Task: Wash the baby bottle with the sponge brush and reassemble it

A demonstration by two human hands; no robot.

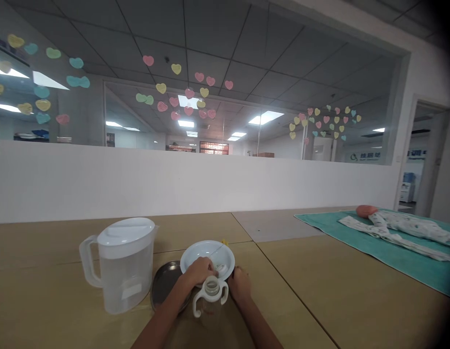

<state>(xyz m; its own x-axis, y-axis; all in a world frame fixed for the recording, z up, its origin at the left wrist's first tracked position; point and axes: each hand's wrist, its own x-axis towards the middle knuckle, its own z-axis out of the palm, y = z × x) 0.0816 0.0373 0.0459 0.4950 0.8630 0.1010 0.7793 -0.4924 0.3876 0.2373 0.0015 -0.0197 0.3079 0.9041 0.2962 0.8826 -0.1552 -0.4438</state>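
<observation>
A pale white bowl (188, 252) stands on the table in front of me. My left hand (200, 271) reaches over its near rim with curled fingers, closed on something I cannot make out. Small white pieces (221, 268) lie in the bowl beside these fingers. A thin stick with a yellow end (225, 242) leans on the far rim. My right hand (241, 282) is closed at the bowl's right edge, gripping the rim. Between my forearms stands a clear, uncapped baby bottle (212, 287) with two white handles. Neither hand touches it.
A lidded plastic pitcher (127, 271) of clear liquid stands at the left. Partly under my left arm lies a round metal tray (164, 286). On the right, a green mat (384, 252) holds a doll in patterned clothes (410, 225). A white wall (174, 184) rises behind the table.
</observation>
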